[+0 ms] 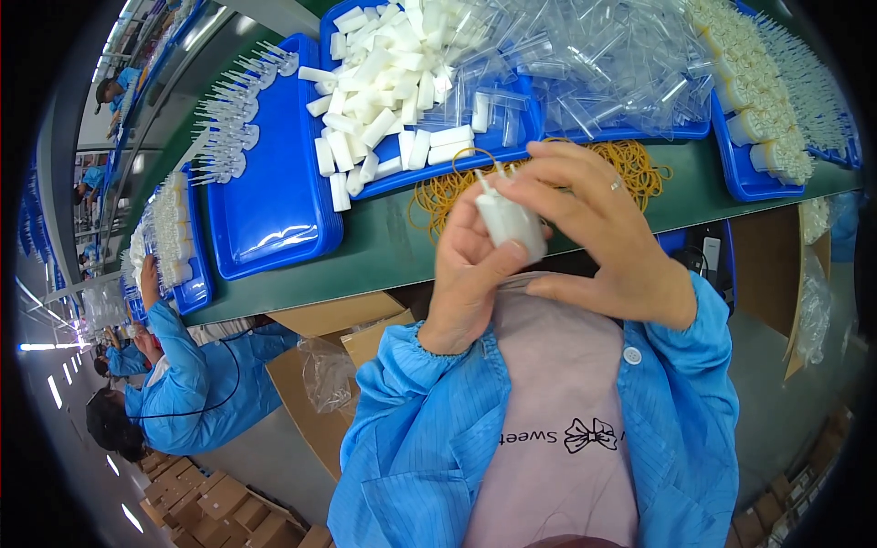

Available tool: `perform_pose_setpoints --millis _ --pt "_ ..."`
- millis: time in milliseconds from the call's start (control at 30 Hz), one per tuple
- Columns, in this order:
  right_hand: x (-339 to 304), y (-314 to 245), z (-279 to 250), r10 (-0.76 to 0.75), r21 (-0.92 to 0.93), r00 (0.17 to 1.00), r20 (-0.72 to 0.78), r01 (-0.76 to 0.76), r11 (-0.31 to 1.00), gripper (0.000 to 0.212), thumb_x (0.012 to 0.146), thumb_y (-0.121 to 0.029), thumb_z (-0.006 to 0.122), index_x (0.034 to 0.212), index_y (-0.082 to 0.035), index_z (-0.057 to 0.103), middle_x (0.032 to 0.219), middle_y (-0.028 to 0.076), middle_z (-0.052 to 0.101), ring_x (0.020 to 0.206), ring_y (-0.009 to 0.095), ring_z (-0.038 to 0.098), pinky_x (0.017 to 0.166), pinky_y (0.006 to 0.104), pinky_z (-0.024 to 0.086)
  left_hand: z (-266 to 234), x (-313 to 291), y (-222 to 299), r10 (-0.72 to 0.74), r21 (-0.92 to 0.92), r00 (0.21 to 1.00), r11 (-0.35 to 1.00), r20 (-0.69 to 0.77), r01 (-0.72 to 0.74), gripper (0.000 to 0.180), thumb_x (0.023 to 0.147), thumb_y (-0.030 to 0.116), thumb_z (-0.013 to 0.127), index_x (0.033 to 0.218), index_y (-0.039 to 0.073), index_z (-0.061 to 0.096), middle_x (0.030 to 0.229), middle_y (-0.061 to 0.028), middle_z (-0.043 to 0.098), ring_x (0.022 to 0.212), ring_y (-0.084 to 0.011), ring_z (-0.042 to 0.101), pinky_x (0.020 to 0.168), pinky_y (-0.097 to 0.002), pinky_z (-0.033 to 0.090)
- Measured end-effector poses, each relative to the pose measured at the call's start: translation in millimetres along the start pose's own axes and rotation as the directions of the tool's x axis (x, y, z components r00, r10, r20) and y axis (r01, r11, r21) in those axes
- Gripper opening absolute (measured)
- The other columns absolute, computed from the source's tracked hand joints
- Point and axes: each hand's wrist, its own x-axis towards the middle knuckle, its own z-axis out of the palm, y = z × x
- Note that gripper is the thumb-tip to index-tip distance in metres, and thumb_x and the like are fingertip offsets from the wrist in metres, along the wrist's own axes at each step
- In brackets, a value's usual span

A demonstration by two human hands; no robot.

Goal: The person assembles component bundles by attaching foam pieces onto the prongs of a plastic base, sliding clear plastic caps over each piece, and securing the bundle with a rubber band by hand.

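My left hand (470, 274) is closed round a small bundle of white caps (512, 225), tilted, with thin white stems pointing up and away. My right hand (598, 219) reaches over the bundle from the right, fingers bent at the stems and thumb held apart. A yellow rubber band (475, 151) loops beside the stems and appears hooked on my right fingertips, which are partly blurred. Behind both hands lies a heap of loose yellow rubber bands (630, 169) on the green tabletop (384, 265).
Blue trays hold loose white caps (375, 91) and clear tubes (612, 64). A blue tray (274, 201) at left bears stemmed white pieces (228, 128); another (767, 187) at right holds bundles. Cardboard boxes (311, 402) stand below the edge. A co-worker (201, 374) works at left.
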Motion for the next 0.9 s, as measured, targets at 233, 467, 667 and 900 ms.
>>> perform_pose_setpoints --millis 233,467,667,900 --pt "44.3 54.9 22.2 -0.002 -0.264 0.978 -0.210 -0.055 0.963 0.033 0.068 -0.014 0.073 0.098 -0.006 0.062 0.097 0.007 0.058 0.098 0.026 0.054 0.083 0.0406 0.041 -23.3 -7.3 9.6 0.145 -0.011 0.983 0.989 -0.110 -0.147 0.058 0.089 0.026 0.062 0.134 0.001 0.035 0.122 -0.0107 0.053 0.105 -0.0222 0.058 0.087 -0.0326 0.048" --pt "49.2 79.0 47.7 -0.018 -0.707 0.991 -0.132 -0.081 0.703 0.017 0.074 -0.015 0.070 0.088 -0.010 0.062 0.094 0.004 0.057 0.092 0.023 0.055 0.085 0.0394 0.038 -28.4 -8.8 8.5 0.155 -0.148 0.980 0.974 -0.121 -0.172 0.057 0.092 0.032 0.057 0.137 0.007 0.032 0.125 -0.0091 0.050 0.105 -0.0217 0.057 0.085 -0.0325 0.049" --pt "42.1 41.8 14.1 0.162 0.102 0.955 -0.248 -0.141 0.985 0.023 0.082 -0.009 0.062 0.105 -0.007 0.064 0.079 0.004 0.051 0.069 0.014 0.051 0.071 0.0256 0.039 -33.6 -0.9 8.4 0.138 -0.275 0.984 0.947 -0.114 -0.165 0.056 0.094 0.031 0.054 0.140 0.009 0.031 0.128 -0.0114 0.049 0.105 -0.0226 0.055 0.085 -0.0330 0.049" --pt "25.2 1.6 -25.0 0.169 0.500 0.981 -0.100 -0.097 0.860 0.025 0.085 -0.011 0.059 0.106 0.001 0.062 0.084 0.004 0.051 0.076 0.010 0.045 0.070 0.0230 0.037 -20.8 -6.1 0.7 0.529 0.378 0.845 0.800 -0.079 -0.466 0.052 0.090 0.014 0.062 0.135 0.000 0.040 0.131 -0.0117 0.046 0.116 -0.0204 0.050 0.096 -0.0335 0.042"
